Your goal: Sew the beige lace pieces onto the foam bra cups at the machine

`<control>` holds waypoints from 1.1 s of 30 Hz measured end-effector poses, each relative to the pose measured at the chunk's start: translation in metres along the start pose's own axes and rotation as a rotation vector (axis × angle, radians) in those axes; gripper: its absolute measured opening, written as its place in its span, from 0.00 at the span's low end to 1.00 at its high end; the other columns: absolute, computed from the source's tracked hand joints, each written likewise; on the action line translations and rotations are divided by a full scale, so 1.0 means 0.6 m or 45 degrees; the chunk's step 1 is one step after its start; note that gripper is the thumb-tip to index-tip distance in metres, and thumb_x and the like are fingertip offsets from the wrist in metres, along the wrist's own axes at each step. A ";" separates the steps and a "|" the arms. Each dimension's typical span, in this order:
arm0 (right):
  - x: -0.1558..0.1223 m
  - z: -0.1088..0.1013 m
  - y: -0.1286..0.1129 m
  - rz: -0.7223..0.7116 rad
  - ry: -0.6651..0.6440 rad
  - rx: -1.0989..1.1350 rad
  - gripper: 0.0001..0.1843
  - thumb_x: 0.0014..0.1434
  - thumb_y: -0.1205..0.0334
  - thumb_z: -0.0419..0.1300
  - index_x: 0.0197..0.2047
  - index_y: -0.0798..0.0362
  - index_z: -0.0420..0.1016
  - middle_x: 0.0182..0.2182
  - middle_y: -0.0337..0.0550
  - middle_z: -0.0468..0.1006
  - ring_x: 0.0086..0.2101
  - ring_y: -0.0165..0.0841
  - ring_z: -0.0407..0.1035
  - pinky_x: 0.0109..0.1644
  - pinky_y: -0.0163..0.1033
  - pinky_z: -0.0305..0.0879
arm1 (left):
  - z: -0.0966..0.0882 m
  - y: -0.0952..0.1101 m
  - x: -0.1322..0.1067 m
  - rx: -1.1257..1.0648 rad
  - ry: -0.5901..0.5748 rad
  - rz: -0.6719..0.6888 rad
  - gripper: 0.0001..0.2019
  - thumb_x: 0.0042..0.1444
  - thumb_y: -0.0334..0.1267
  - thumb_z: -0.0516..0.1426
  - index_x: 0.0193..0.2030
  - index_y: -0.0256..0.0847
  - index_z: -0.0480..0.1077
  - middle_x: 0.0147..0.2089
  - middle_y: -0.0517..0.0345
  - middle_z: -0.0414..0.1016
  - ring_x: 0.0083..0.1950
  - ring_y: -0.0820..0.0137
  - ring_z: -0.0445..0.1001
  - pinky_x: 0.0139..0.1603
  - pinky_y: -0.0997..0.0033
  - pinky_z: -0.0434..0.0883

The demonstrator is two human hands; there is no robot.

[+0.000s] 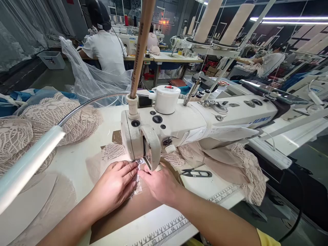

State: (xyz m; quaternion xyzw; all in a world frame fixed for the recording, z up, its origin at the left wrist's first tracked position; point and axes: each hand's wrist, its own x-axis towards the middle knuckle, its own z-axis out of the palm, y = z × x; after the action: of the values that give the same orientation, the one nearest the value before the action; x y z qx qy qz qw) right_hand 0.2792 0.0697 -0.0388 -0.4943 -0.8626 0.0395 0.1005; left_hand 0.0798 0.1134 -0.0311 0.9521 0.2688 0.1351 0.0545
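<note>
A white sewing machine [189,119] stands before me, its head [132,140] low over pale beige lace fabric [112,152]. Just left of the needle area, my left hand [119,181] lies on the fabric, fingers stretched out and close together. My right hand [161,184] is on the other side, thumb toward the needle and fingers curled at the fabric edge, partly hidden by the machine head. Under both hands is a flat brown sheet [120,218] with a clear, shiny strip [138,188] on it. The needle itself cannot be made out.
Black thread snips [196,173] lie right of my right hand. Lace pieces [77,119] are heaped at left, near a lit lamp tube [30,164]. More fabric [241,171] hangs over the right edge. A wooden rod [142,48] rises from the machine. A co-worker [106,51] sits ahead.
</note>
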 end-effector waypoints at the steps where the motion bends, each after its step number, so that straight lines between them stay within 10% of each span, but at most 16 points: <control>1: 0.001 0.001 -0.001 0.015 0.011 -0.016 0.16 0.53 0.74 0.53 0.44 0.53 0.71 0.38 0.45 0.73 0.37 0.37 0.63 0.43 0.41 0.57 | 0.001 0.001 0.001 0.011 -0.003 -0.015 0.12 0.63 0.36 0.50 0.45 0.38 0.74 0.45 0.47 0.77 0.42 0.60 0.69 0.43 0.59 0.67; 20: -0.004 -0.001 0.010 0.140 0.106 -0.021 0.14 0.62 0.69 0.50 0.45 0.51 0.74 0.38 0.46 0.74 0.37 0.36 0.66 0.41 0.40 0.61 | 0.004 0.002 -0.007 -0.149 0.095 -0.180 0.11 0.64 0.34 0.49 0.31 0.39 0.68 0.32 0.54 0.70 0.35 0.66 0.67 0.35 0.66 0.65; 33: -0.007 0.001 0.014 0.136 0.127 0.062 0.12 0.61 0.69 0.52 0.43 0.50 0.74 0.38 0.44 0.73 0.35 0.35 0.64 0.39 0.38 0.57 | 0.003 0.005 -0.004 -0.011 0.019 -0.012 0.11 0.64 0.33 0.50 0.39 0.42 0.74 0.33 0.54 0.72 0.35 0.66 0.66 0.34 0.65 0.63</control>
State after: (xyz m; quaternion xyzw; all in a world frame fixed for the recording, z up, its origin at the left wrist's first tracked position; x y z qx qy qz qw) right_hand 0.2879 0.0705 -0.0413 -0.5383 -0.8277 0.0410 0.1532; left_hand 0.0797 0.1096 -0.0331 0.9496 0.2731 0.1431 0.0572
